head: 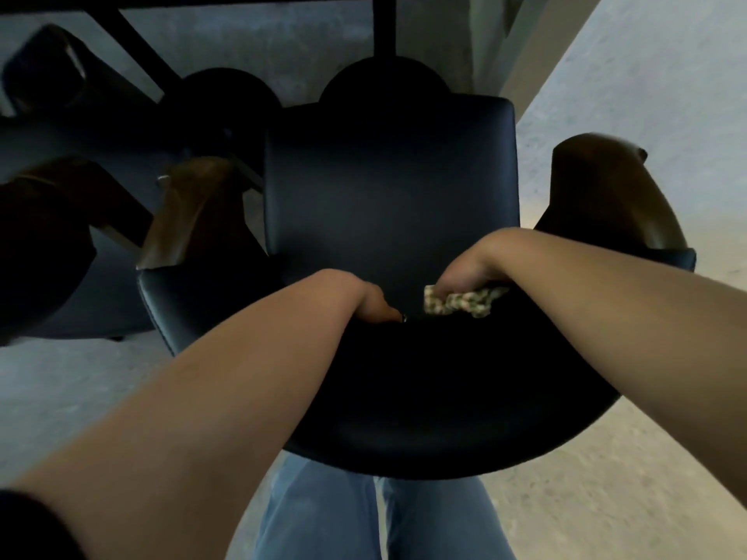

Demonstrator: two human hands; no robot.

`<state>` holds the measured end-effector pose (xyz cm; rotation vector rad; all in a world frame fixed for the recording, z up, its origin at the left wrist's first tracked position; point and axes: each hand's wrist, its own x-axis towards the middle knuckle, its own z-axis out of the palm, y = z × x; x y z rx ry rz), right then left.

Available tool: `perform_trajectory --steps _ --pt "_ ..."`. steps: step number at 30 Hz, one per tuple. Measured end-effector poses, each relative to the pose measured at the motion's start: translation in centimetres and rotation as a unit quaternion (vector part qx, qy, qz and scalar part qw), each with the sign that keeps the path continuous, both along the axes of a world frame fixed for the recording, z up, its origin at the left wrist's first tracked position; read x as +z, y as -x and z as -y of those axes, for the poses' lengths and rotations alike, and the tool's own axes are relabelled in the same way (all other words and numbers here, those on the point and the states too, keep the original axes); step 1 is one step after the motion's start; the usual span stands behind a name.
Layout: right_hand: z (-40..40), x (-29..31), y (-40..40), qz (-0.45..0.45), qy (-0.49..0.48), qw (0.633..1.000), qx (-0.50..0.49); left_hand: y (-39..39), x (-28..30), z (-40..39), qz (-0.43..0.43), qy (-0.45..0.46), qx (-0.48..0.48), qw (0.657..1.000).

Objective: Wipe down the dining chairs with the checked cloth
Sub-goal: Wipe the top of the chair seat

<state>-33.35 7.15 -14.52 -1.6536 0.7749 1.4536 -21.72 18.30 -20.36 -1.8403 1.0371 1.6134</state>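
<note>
I stand behind a dark navy dining chair (388,187) with a curved backrest and brown wooden armrests. My right hand (465,272) grips the bunched checked cloth (465,303) against the inner face of the backrest, just above the seat. My left hand (372,303) hooks over the top edge of the backrest to the left of the cloth, fingers curled down out of sight. Both forearms reach over the backrest from below in the head view.
A second chair (52,236) of the same kind stands to the left, with a third (44,70) farther back. A dark table frame with round feet (384,82) stands beyond the seat. Pale grey floor (646,82) lies to the right.
</note>
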Motion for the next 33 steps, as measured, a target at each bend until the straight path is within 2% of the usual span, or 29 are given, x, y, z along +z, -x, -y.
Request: perform_trajectory --steps 2,4,6,8,9,10,13,16,19,23,27,30,33 --pt "0.3 0.4 0.2 0.017 0.020 0.999 -0.017 -0.1 1.0 -0.2 0.004 0.014 -0.013 1.000" --pt "1.0 1.1 0.4 0.075 0.062 0.993 -0.071 -0.7 2.3 -0.3 -0.004 0.045 -0.001 0.999" --pt "1.6 2.9 0.1 0.152 0.063 0.956 -0.245 -1.9 4.3 0.0 -0.011 0.115 0.080 0.990" --pt "1.4 6.0 0.0 0.196 -0.020 0.856 -0.478 -2.8 7.4 0.5 -0.035 0.205 0.241 0.948" --pt "1.0 7.9 0.1 0.215 -0.073 0.799 -0.557 -3.0 9.4 0.6 -0.038 0.247 0.307 0.918" --pt "0.5 9.9 0.3 0.234 -0.109 0.756 -0.601 -3.1 11.4 0.5 -0.031 0.290 0.351 0.890" --pt "-1.3 15.5 0.6 0.282 -0.165 0.663 -0.674 -2.2 17.8 -0.7 0.013 0.423 0.406 0.810" --pt "-3.4 20.6 0.5 0.306 -0.204 0.592 -0.717 -0.3 24.8 -2.5 -0.023 0.480 0.501 0.720" --pt "-5.1 25.4 0.3 0.352 -0.216 0.572 -0.708 1.0 30.4 -4.3 -0.051 0.522 0.538 0.660" --pt "-7.4 31.6 0.3 0.412 -0.177 0.559 -0.697 1.6 37.2 -6.3 -0.078 0.600 0.563 0.563" --pt "-9.8 35.9 0.2 0.456 -0.129 0.554 -0.684 0.7 42.8 -8.9 -0.126 0.639 0.579 0.491" --pt "-13.2 38.4 -0.3 0.509 -0.077 0.572 -0.638 -1.5 46.0 -12.0 -0.178 0.640 0.579 0.473" --pt "-18.0 40.2 -1.9 0.546 -0.022 0.564 -0.619 -4.1 48.1 -16.5 -0.208 0.645 0.546 0.493"
